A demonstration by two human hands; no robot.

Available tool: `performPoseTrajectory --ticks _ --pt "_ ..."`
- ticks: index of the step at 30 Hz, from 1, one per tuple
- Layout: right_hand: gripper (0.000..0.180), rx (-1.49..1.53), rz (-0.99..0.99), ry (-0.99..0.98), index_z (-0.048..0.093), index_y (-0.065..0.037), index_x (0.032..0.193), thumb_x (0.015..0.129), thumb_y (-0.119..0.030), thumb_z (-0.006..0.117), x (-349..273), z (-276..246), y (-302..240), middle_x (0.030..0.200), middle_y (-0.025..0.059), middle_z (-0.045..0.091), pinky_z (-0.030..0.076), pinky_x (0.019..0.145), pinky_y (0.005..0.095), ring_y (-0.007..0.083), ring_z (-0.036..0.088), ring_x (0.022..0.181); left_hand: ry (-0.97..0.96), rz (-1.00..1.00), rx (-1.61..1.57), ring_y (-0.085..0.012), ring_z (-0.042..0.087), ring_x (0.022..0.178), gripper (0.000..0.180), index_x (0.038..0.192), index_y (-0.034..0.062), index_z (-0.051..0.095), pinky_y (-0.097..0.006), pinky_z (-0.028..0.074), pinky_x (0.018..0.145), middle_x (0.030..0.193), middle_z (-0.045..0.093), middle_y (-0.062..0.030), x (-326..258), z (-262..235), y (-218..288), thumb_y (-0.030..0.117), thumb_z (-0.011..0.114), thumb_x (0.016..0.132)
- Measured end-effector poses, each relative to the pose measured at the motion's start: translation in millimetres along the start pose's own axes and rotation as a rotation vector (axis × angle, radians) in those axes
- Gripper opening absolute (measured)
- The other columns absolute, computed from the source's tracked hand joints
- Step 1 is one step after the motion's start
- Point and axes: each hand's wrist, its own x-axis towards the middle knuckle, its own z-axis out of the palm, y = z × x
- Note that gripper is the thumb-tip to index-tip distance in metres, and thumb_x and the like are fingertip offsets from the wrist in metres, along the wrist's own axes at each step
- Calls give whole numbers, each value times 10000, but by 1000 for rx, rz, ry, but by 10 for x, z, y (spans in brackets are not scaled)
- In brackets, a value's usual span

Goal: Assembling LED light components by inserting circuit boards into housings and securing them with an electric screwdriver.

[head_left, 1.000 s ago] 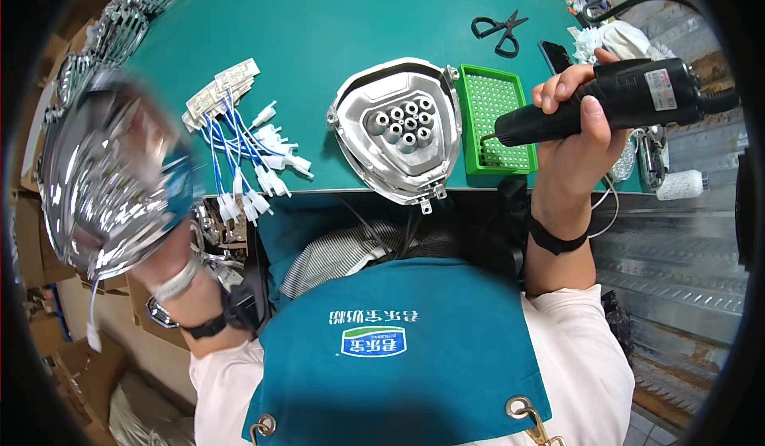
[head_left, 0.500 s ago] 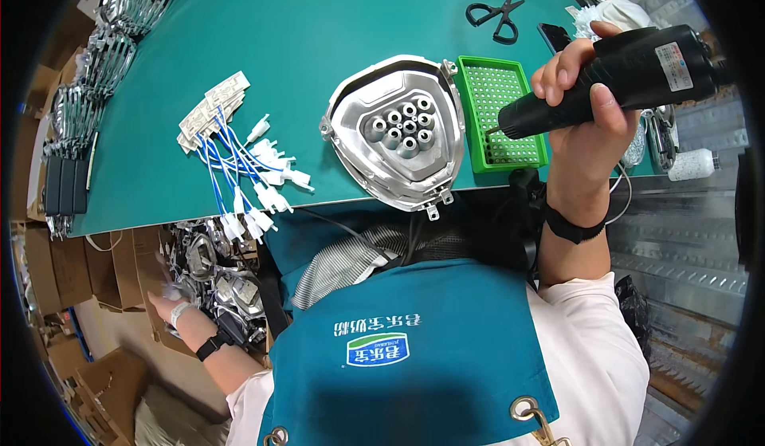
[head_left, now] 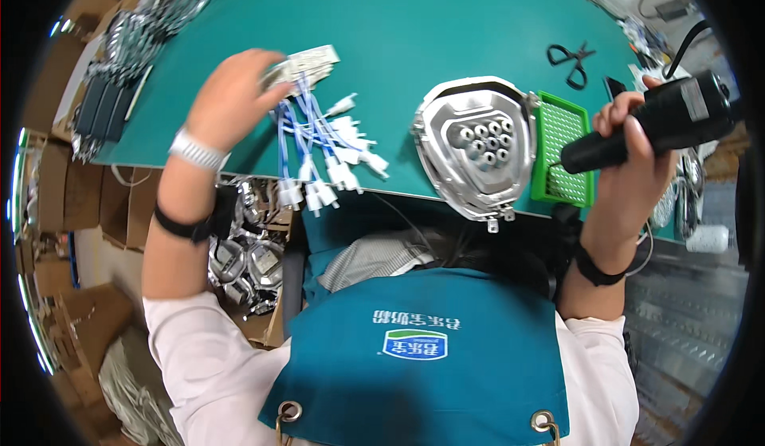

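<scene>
My left hand (head_left: 235, 99) is at the left end of a stack of flat white plates (head_left: 312, 65), thumb and fingers closed around its edge; motion blur softens the fingertips. Blue and white wires (head_left: 301, 127) run from the plates to white plugs (head_left: 343, 176) near the table edge. My right hand (head_left: 637, 131) grips a black electric screwdriver (head_left: 657, 131), its tip pointing down left over the green perforated screw tray (head_left: 567, 133). Left of the tray lies a silver metal housing (head_left: 478, 147), open side up, with a cluster of round posts inside.
Black scissors (head_left: 570, 63) lie beyond the tray. Metal frames (head_left: 131, 43) and dark grey blocks (head_left: 103, 111) line the table's left edge. Below it, a box holds metal housings (head_left: 263, 263). A white spool (head_left: 708, 239) is at the right. The green table (head_left: 382, 23) spans the back.
My left hand has come up from beside the box below the table to the white plates. The view has shifted, so table items appear further right. My right hand still holds the screwdriver over the tray.
</scene>
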Motion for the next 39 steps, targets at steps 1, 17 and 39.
performPoseTrajectory --ticks 1,17,39 --pt "472 125 0 -130 418 46 1252 803 39 565 50 -136 40 814 115 540 439 669 321 181 517 682 -84 -18 21 -351 558 1045 366 1101 -3 587 -403 429 921 1096 610 -181 149 42 45 256 629 847" --pt "465 -94 -163 174 419 40 1246 805 31 566 -115 108 -82 826 107 591 480 702 275 144 583 701 293 -82 114 -287 614 911 350 1067 10 628 -355 482 806 1006 632 -129 309 -84 293 266 669 832" --pt "353 258 -224 -95 465 -34 1004 751 -257 568 -94 403 -304 863 77 471 368 846 357 196 474 819 427 70 -336 -256 564 814 322 876 43 617 -384 421 713 860 588 -72 146 445 2083 220 781 663"
